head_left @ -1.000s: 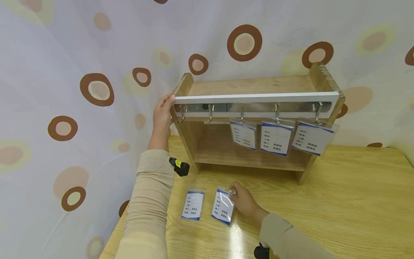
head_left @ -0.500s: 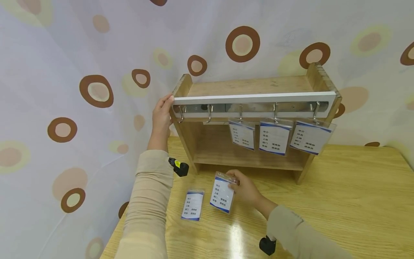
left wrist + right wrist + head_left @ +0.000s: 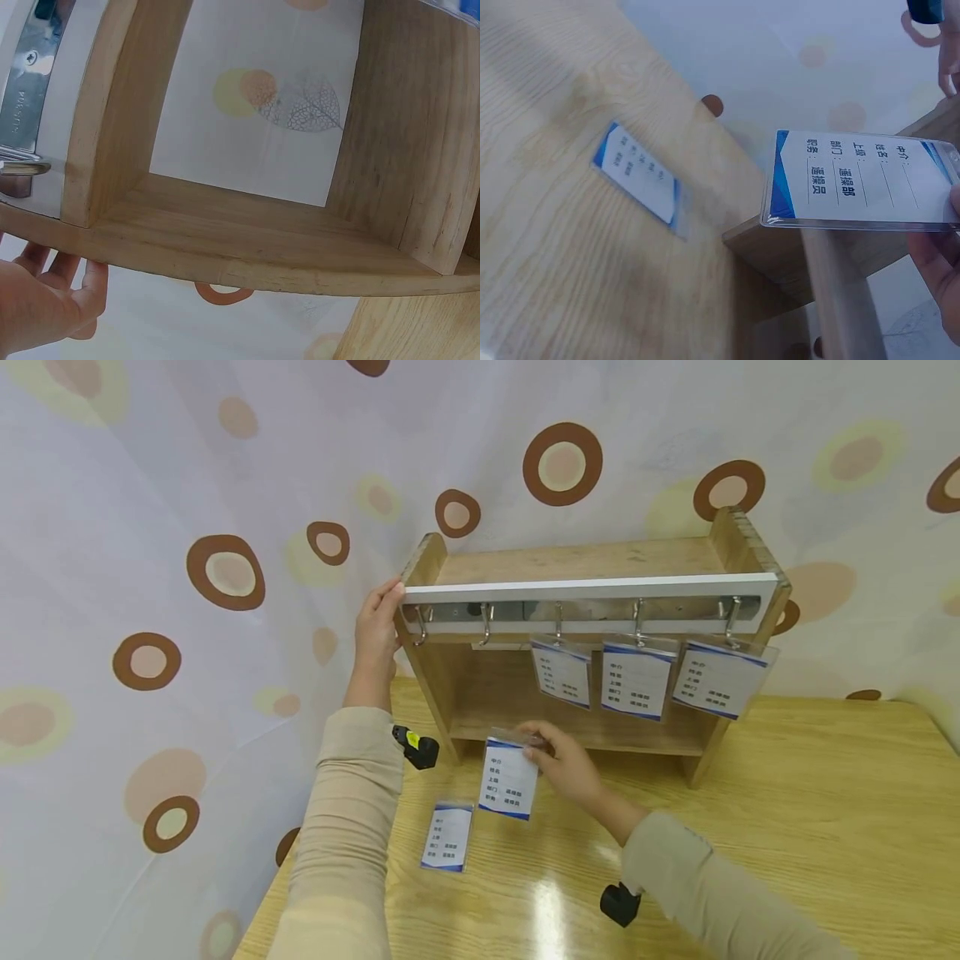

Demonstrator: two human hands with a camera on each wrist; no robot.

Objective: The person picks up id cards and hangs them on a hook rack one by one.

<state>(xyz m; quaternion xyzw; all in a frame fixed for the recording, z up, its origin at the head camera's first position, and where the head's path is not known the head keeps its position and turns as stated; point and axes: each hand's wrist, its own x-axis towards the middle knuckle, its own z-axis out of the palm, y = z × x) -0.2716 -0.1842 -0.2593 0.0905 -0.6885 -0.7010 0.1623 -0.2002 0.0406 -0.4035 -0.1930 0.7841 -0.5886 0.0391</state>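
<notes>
Between thumb and fingers, my right hand (image 3: pixel 572 768) pinches the upper right corner of a badge in a clear plastic sleeve (image 3: pixel 507 783), raised above the table before the shelf's lower left part. Its printed side with blue borders shows large in the right wrist view. My left hand (image 3: pixel 377 631) grips the upper left corner of the wooden shelf (image 3: pixel 577 727); in the left wrist view its fingers (image 3: pixel 91 289) lie at the side panel's outer edge. A second badge (image 3: pixel 447 841) lies flat on the table, left of the raised one.
A white hook rail (image 3: pixel 585 587) crosses the shelf front. Three badges hang on its hooks: one near the middle (image 3: pixel 562 675), one right of it (image 3: pixel 636 681), one at the right end (image 3: pixel 722 682). The two left hooks (image 3: pixel 486 625) are bare. A patterned wall covering (image 3: pixel 285 460) stands behind.
My right hand has lifted the badge off the table and carried it up, slightly left, toward the shelf. My left hand stays on the shelf corner.
</notes>
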